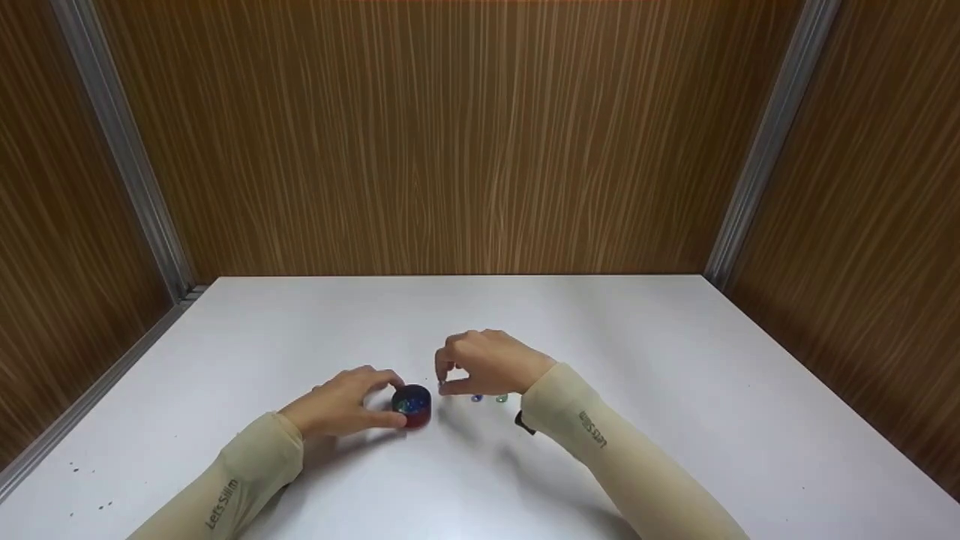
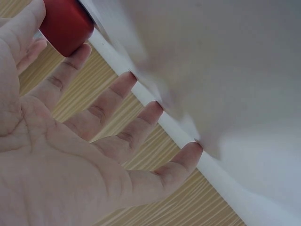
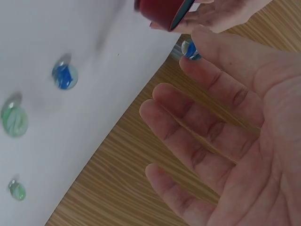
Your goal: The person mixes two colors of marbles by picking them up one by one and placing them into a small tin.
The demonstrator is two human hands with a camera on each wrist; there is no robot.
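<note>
A small red cup with coloured marbles inside stands on the white table. My left hand grips it from the left between thumb and index finger; in the left wrist view the red cup sits at those fingertips while the other fingers reach out straight. Just right of the cup, my right hand pinches a blue-and-white marble between thumb and index finger, close to the cup's rim.
Loose marbles lie on the table under the right hand: a blue one, a green one and a smaller green one. Wood-panel walls enclose the table on three sides.
</note>
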